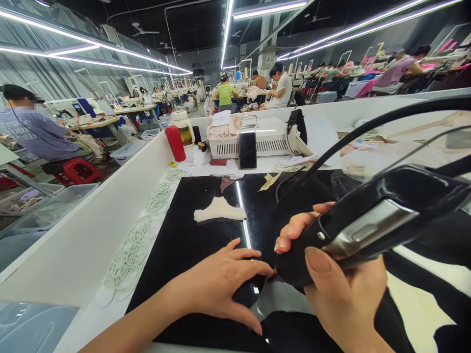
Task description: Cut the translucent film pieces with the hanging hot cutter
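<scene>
My right hand [331, 279] is wrapped around a black hand-held tool with a metal plate [375, 220]; its cable [368, 130] arcs away to the upper right. The tool's rounded tip presses down near a piece of black fabric [253, 294] on the glossy black work surface [184, 240]. My left hand [221, 284] lies over that fabric with fingers spread, pinning it just left of the tool's tip. A cream fabric piece [220, 211] lies further back on the surface.
White elastic rings [132, 245] line the left edge beside a white partition wall [91, 230]. At the back stand a white box machine [265, 139], a phone [248, 150], a red bottle [175, 142] and a jar [182, 126]. Other people work at distant tables.
</scene>
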The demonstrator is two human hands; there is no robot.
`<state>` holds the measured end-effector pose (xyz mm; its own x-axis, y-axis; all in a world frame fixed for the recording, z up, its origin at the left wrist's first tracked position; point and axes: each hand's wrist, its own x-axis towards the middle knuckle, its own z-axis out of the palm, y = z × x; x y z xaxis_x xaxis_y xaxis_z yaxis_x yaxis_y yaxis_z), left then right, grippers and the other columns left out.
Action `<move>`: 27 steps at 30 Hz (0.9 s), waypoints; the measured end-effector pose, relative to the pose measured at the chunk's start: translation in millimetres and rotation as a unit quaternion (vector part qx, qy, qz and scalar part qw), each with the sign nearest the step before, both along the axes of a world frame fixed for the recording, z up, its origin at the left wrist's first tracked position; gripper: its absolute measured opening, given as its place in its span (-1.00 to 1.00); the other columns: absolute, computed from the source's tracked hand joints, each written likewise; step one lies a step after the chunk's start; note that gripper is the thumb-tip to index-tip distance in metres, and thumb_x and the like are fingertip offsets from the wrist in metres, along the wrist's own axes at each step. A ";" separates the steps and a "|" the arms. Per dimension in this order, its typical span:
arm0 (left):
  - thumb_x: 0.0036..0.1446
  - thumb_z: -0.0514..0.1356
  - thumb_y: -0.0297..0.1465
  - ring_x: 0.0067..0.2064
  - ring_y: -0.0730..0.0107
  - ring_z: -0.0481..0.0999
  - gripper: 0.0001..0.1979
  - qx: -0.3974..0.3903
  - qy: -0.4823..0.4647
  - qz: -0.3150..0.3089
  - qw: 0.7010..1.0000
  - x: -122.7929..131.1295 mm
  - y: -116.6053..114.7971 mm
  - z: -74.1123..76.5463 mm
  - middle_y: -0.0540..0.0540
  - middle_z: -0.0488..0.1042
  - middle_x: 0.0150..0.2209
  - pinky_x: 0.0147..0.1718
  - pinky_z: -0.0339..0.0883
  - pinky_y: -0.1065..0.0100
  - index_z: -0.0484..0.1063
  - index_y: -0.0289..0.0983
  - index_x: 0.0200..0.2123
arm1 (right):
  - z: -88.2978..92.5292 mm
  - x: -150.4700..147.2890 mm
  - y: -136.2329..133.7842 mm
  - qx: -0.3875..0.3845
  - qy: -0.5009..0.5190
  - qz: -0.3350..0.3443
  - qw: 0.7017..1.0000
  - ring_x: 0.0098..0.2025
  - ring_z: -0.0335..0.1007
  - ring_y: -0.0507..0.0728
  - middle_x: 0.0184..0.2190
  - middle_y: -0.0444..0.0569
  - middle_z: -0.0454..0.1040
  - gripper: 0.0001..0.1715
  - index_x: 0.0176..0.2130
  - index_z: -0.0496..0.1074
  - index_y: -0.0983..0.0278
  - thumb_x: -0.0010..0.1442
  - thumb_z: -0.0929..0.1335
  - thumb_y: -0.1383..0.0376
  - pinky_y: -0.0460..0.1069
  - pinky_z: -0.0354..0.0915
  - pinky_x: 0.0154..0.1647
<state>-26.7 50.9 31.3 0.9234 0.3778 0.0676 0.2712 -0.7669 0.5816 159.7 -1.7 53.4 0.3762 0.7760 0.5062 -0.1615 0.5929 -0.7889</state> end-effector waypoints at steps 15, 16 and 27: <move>0.09 0.43 0.00 0.43 -0.02 0.21 -0.16 -0.023 0.000 0.001 1.000 1.0 1.6 -5.8 -0.17 0.38 0.33 0.43 -0.27 -0.27 0.24 -0.08 0.35 | 3.3 -3.8 -3.8 -0.004 0.016 0.033 0.999 -0.41 0.45 0.10 -0.34 -0.14 0.48 -0.60 0.03 0.38 0.10 0.25 0.52 0.21 0.02 0.50 -0.42; 0.07 0.44 0.02 0.43 -0.04 0.22 -0.15 -0.029 0.003 -0.002 1.000 1.1 2.4 -5.5 -0.17 0.38 0.32 0.42 -0.28 -0.28 0.25 -0.08 0.35 | 4.6 -4.8 -4.7 -0.002 0.021 0.039 0.999 -0.42 0.44 0.09 -0.36 -0.14 0.47 -0.58 0.03 0.39 0.10 0.24 0.53 0.18 0.02 0.50 -0.43; 0.04 0.46 0.01 0.41 -0.07 0.24 -0.11 -0.034 -0.005 0.007 0.999 1.6 1.9 -5.1 -0.19 0.39 0.32 0.42 -0.29 -0.26 0.24 -0.09 0.36 | 5.3 -14.0 -12.0 -0.006 0.023 0.047 0.999 -0.44 0.44 0.07 -0.38 -0.15 0.47 -0.58 0.02 0.38 0.10 0.24 0.52 0.12 0.01 0.49 -0.36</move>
<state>-25.1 52.8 26.2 0.9178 0.3938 0.0503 0.2753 -0.7226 0.6341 145.6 -13.7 58.6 0.3240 0.8149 0.4806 -0.2531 0.5641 -0.7859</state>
